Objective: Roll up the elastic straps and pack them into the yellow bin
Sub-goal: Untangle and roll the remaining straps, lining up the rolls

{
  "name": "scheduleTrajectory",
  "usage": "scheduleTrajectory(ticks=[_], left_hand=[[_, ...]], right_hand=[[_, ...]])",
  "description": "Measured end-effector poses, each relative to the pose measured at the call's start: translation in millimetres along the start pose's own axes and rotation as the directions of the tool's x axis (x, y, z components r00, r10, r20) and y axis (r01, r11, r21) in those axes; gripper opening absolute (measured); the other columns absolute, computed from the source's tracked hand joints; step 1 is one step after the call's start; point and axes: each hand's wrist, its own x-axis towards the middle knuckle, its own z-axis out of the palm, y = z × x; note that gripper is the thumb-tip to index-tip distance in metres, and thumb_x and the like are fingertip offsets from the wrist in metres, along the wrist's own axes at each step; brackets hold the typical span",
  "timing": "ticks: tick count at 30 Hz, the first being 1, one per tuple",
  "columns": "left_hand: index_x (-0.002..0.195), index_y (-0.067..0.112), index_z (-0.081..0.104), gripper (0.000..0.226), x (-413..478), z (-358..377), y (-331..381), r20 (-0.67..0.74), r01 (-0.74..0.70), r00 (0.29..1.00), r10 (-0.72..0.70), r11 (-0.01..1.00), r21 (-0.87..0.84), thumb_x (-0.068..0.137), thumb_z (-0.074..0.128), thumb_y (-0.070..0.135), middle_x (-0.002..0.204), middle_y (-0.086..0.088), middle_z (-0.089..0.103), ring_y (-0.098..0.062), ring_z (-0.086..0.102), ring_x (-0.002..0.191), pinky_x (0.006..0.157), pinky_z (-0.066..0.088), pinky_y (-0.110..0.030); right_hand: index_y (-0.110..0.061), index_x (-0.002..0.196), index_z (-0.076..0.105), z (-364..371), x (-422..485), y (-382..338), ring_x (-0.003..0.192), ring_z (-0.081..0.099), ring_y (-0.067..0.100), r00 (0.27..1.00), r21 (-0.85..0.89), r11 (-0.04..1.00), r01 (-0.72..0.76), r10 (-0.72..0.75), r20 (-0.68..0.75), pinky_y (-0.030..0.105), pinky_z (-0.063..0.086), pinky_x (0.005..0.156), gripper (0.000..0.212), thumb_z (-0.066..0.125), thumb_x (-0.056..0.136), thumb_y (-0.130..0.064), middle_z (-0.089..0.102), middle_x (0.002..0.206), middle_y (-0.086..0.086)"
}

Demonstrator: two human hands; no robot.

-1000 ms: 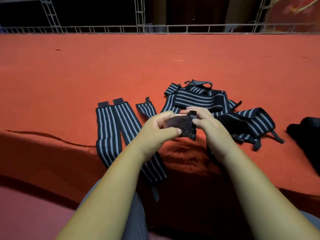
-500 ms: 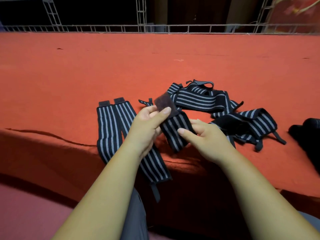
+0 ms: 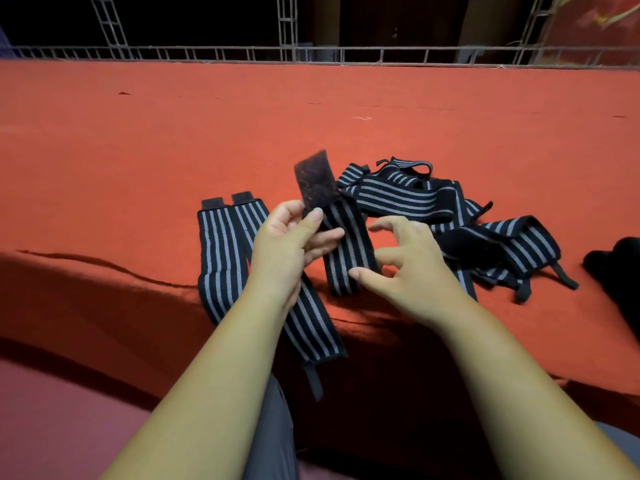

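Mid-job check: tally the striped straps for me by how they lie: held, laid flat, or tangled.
Held strap, pinched by the left hand: 1
Flat straps, side by side: 2
Tangled heap: 1, its straps too overlapped to count
Total: 3 single straps and 1 heap

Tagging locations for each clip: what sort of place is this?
Hard to say; likely a staging or workshop area: a broad red-clothed table, metal truss framing behind it, striped elastic straps heaped on top.
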Motion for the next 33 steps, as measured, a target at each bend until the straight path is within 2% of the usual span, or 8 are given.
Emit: scheduleTrajectory(ticks=[5, 8, 12, 16, 19, 21, 26, 33], left_hand=[[0.120, 0.013, 0.062, 0.010, 6.7, -4.8, 4.7, -0.040, -0.055, 0.998, 0.051, 0.992, -0.112, 0.112, 0.058, 0.011, 0.120, -0.008, 0.080, -0.032, 0.078, 0.114, 0.105, 0.060, -0.046], [0.126, 0.012, 0.060, 0.014, 8.3, -6.9, 2.1, -0.050, -0.027, 0.999, 0.020, 0.987, -0.159, 0.112, 0.057, 0.012, 0.133, -0.013, 0.076, -0.033, 0.076, 0.120, 0.114, 0.053, -0.054], [0.124, 0.012, 0.060, 0.012, 9.1, -5.9, -0.9, -0.053, 0.000, 0.999, -0.010, 0.984, -0.177, 0.113, 0.055, 0.015, 0.133, -0.011, 0.076, -0.032, 0.075, 0.121, 0.118, 0.048, -0.059], [0.121, 0.016, 0.061, 0.010, 11.6, -10.6, -2.0, -0.060, 0.004, 0.998, -0.015, 0.984, -0.175, 0.114, 0.054, 0.018, 0.132, -0.006, 0.077, -0.030, 0.074, 0.123, 0.118, 0.045, -0.062], [0.123, 0.016, 0.061, 0.011, 13.6, -13.7, -5.5, -0.078, 0.003, 0.997, -0.015, 0.990, -0.144, 0.115, 0.053, 0.018, 0.134, -0.006, 0.076, -0.030, 0.075, 0.123, 0.120, 0.043, -0.063], [0.128, 0.015, 0.059, 0.015, 16.3, -14.6, -8.0, -0.089, 0.003, 0.996, -0.014, 0.992, -0.124, 0.115, 0.053, 0.020, 0.136, -0.005, 0.075, -0.028, 0.075, 0.123, 0.123, 0.038, -0.061], [0.164, 0.008, 0.032, 0.058, 24.0, -18.3, -12.6, -0.141, 0.021, 0.989, -0.051, 0.978, -0.205, 0.114, 0.056, 0.026, 0.165, -0.013, 0.048, -0.028, 0.075, 0.123, 0.126, 0.036, -0.061], [0.128, 0.020, 0.061, 0.017, 29.6, -16.7, -19.6, -0.171, -0.019, 0.985, 0.017, 1.000, -0.013, 0.113, 0.058, 0.027, 0.139, 0.000, 0.073, -0.014, 0.073, 0.124, 0.117, 0.048, -0.041]], right_hand=[[-0.021, 0.062, 0.051, -9.2, -5.3, -19.0, 0.122, 0.067, 0.010, 0.965, 0.278, 0.960, -0.008, -0.065, 0.252, 0.028, 0.024, 0.131, 0.047, 0.082, 0.095, -0.033, 0.063, 0.077, -0.009], [-0.023, 0.076, 0.054, -5.5, -13.2, -23.5, 0.101, 0.070, 0.002, 0.931, 0.305, 0.944, -0.123, 0.004, 0.364, 0.023, 0.021, 0.130, 0.036, 0.083, 0.092, -0.038, 0.064, 0.075, 0.000], [-0.030, 0.095, 0.050, -1.6, -10.2, -26.8, 0.083, 0.060, 0.004, 0.940, 0.178, 0.974, -0.140, 0.074, 0.333, 0.027, 0.050, 0.081, 0.035, 0.081, 0.090, -0.045, 0.064, 0.088, -0.012], [-0.023, 0.084, 0.057, 6.9, -8.5, -27.5, 0.084, 0.059, 0.004, 0.949, 0.093, 0.993, -0.066, 0.034, 0.313, 0.033, 0.048, 0.079, 0.028, 0.075, 0.099, -0.038, 0.060, 0.088, -0.012], [-0.029, 0.104, 0.071, -4.5, -11.4, -29.8, 0.098, 0.067, -0.005, 0.956, 0.317, 0.933, -0.173, 0.081, 0.281, 0.026, 0.052, 0.090, 0.005, 0.070, 0.104, -0.034, 0.074, 0.101, -0.021], [-0.035, 0.128, 0.070, -12.7, -12.3, -33.0, 0.114, 0.068, -0.008, 0.955, 0.441, 0.862, -0.251, 0.147, 0.256, 0.023, 0.051, 0.101, 0.021, 0.066, 0.107, -0.033, 0.075, 0.120, -0.026], [-0.020, 0.121, 0.071, -16.9, -8.7, -32.2, 0.099, 0.080, 0.018, 0.847, 0.698, 0.479, -0.532, 0.298, 0.441, 0.040, 0.058, 0.089, 0.016, 0.065, 0.109, -0.029, 0.083, 0.111, 0.001], [-0.008, 0.149, 0.062, -19.0, -14.6, -23.4, 0.126, 0.067, 0.034, 0.852, 0.853, -0.013, -0.522, 0.037, 0.522, 0.053, 0.052, 0.114, 0.047, 0.062, 0.103, -0.016, 0.064, 0.150, 0.021]])
